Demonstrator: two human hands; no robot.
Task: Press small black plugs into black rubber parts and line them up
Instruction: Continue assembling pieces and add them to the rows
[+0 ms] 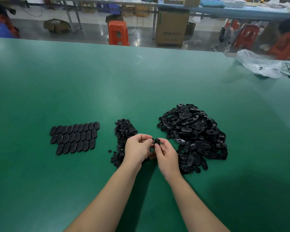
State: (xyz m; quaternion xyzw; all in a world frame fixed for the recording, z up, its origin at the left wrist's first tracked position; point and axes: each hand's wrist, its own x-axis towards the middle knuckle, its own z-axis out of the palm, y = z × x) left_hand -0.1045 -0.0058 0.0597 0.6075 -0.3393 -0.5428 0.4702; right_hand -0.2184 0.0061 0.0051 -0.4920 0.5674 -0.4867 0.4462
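Low centre of frame: right hand (166, 156) pinches one black rubber part (157, 141) between thumb and fingertips, while the left hand (137, 149) curls its fingers on a small plug (152, 139) touching it. Part likely light, soft and flexible, not fragile (grip by its edges, leave the hole free). Unfilled heap (192, 138) at right, plug pile (124, 131) centre, finished rows (74, 137) left of centre.
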